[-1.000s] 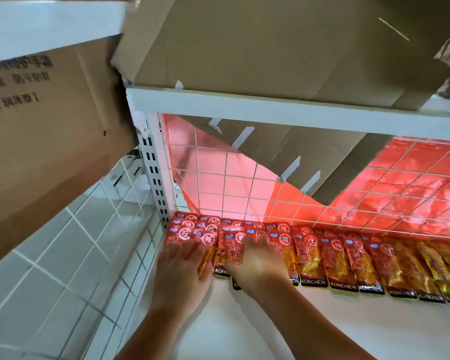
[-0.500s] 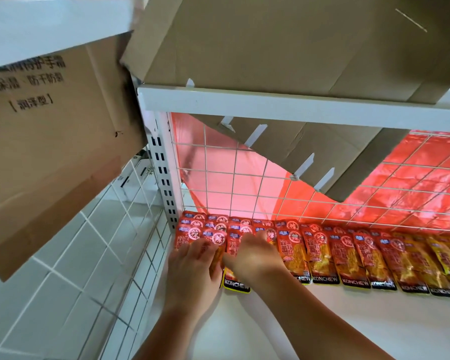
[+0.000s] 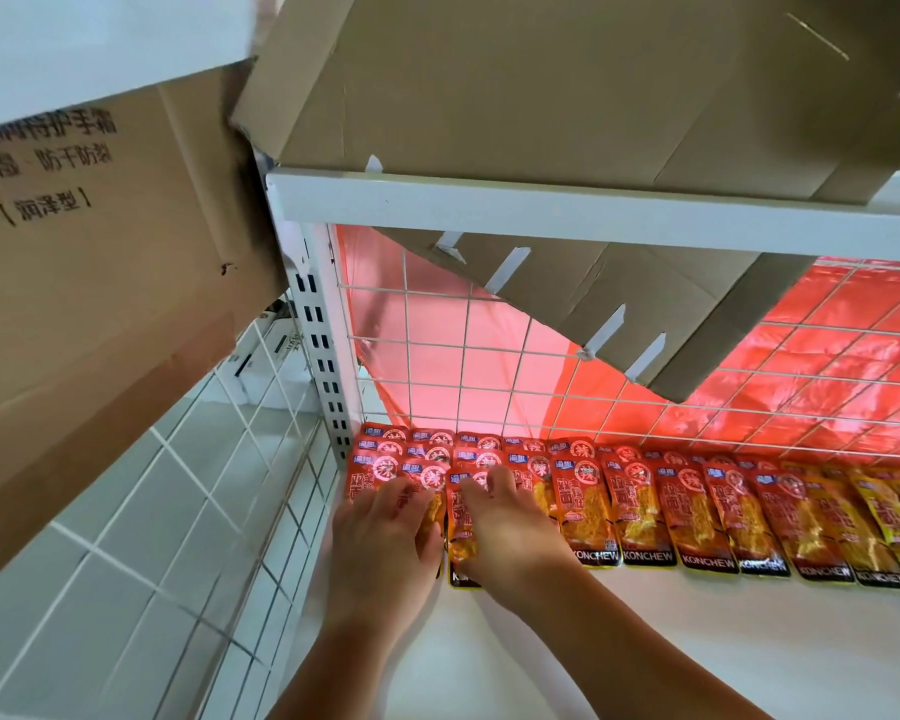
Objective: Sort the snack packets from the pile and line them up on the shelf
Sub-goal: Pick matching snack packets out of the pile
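HANDS AT THE SHELF: Two bare hands work at the left end of a row of red-and-orange snack packets [image 3: 645,517], which lie along the back of a white shelf [image 3: 697,646] in the lower centre of the frame. The left hand [image 3: 385,543] lies palm down, fingers spread and nearly straight, across the leftmost packets and grips nothing. The right hand [image 3: 510,537], just beside it, presses flat fingers onto the next packets. Between the two hands a single packet [image 3: 458,543] juts nearer the camera than the rest.

Right of the hands, at least seven packets show their lower edges, side by side and slightly overlapped, running off the right edge. At the left end they overlap in about three tiers, so the full count cannot be told.

Behind the row stands one white wire grid [image 3: 489,387] backed by a red plastic sheet [image 3: 827,356]. Three pieces of brown cardboard fill the upper frame:
- a printed box [image 3: 100,252] at upper left
- a second box [image 3: 541,85] on the upper shelf board [image 3: 593,210]
- a flap [image 3: 619,304] behind the grid

One slotted white upright [image 3: 323,356] stands left of centre.
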Demonstrator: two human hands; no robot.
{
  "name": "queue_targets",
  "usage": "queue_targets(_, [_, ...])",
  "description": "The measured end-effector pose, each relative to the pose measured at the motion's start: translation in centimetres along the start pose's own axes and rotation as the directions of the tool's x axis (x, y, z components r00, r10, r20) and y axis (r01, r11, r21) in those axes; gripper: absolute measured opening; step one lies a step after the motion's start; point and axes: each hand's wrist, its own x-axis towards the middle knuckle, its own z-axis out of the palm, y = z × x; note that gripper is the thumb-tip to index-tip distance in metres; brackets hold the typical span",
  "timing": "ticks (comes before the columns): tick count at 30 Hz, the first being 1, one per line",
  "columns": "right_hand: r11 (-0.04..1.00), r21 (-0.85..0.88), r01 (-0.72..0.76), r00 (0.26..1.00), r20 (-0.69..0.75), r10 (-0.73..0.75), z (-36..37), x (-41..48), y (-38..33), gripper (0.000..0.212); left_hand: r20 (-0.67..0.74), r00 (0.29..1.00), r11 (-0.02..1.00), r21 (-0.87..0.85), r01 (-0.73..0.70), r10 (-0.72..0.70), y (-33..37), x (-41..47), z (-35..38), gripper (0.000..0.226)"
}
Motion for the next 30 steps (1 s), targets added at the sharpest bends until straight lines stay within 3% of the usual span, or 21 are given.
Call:
queue_targets(7, [0.998,0.056,-0.009,0.999,-0.039,0.011,0.4,0.5,0.2,0.082,0.008,1.000,1.000,0.017,-0.014,0.014,-0.1,-0.1,0.0,0.033])
queue_targets(17, [0.996,0.083,0.011,0.996,-0.091,-0.003,0.8,0.4,1.1,0.075,0.018,1.000,1.000,0.016,-0.005,0.004,-0.1,-0.1,-0.2,0.035])
queue_targets(23, [0.994,0.076,0.084,0.977,-0.205,-0.067,0.2,-0.1,1.8,0.069,-0.101,0.994,0.999,-0.017,-0.040,0.038,0.0,-0.1,-0.1,0.031])
queue_targets(30, [0.990,0.061,0.125,0.963,-0.247,-0.106,-0.6,-1.1,3.4,0.069,-0.096,0.994,0.998,-0.001,-0.060,0.060,0.9,-0.3,-0.8,0.044])
